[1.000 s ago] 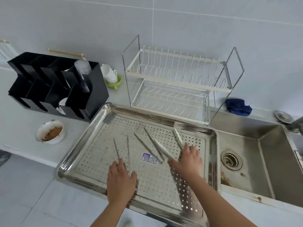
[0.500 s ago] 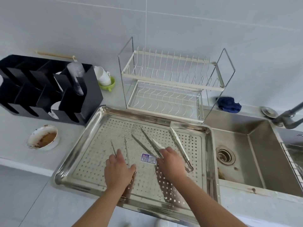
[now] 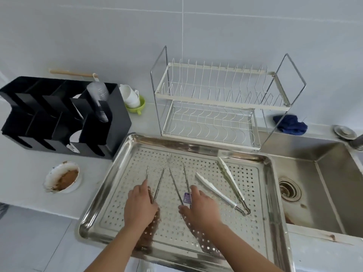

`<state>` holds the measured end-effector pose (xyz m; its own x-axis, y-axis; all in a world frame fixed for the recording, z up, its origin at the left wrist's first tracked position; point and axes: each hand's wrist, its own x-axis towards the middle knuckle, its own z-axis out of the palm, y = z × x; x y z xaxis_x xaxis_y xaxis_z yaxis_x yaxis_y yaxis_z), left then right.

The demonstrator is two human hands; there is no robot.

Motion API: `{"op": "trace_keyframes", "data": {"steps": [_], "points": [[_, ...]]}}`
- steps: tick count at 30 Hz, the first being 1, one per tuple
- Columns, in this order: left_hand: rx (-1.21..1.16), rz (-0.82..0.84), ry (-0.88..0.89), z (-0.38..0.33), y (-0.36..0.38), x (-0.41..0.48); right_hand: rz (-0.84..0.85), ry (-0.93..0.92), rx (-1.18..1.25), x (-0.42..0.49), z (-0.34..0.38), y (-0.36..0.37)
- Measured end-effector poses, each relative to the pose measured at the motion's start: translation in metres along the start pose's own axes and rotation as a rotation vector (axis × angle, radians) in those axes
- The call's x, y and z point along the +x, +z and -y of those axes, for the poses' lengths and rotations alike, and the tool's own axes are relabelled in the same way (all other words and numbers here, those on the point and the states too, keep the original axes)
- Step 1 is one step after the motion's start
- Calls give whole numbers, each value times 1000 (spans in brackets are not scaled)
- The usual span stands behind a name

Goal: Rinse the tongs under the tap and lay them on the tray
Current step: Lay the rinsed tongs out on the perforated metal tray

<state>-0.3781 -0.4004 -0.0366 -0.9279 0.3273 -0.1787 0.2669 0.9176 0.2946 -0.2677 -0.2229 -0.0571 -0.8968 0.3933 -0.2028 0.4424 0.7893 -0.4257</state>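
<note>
A perforated steel tray (image 3: 110,179) lies on the counter left of the sink. Three pairs of tongs rest in it, tips pointing away from me. My left hand (image 3: 140,207) covers the hinge end of the left thin metal tongs (image 3: 160,179) and is closed on it. My right hand (image 3: 200,209) sits over the hinge end of the middle thin tongs (image 3: 174,181), index finger along one arm. The white-tipped tongs (image 3: 229,181) lie free at the right of the tray, touched by neither hand.
The steel sink (image 3: 324,183) with its drain (image 3: 289,190) is on the right, the tap (image 3: 358,142) at the frame edge. Behind the tray stand a wire dish rack (image 3: 216,107) and a black organiser (image 3: 59,114). A dirty bowl (image 3: 62,179) sits left; a blue cloth (image 3: 290,124) lies behind the sink.
My right hand has left the white-tipped tongs and moved left onto the middle thin tongs. My left hand has stayed on the left tongs.
</note>
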Motion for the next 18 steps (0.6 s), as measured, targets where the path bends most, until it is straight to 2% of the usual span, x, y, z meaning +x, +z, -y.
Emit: {"op": "trace_keyframes", "data": {"steps": [6,18], "points": [[30,91,119,20,-6,23,-3,258,-2,14,29,6],[0,213,224,26,-8,43,-51,415,27,2,61,28]]}}
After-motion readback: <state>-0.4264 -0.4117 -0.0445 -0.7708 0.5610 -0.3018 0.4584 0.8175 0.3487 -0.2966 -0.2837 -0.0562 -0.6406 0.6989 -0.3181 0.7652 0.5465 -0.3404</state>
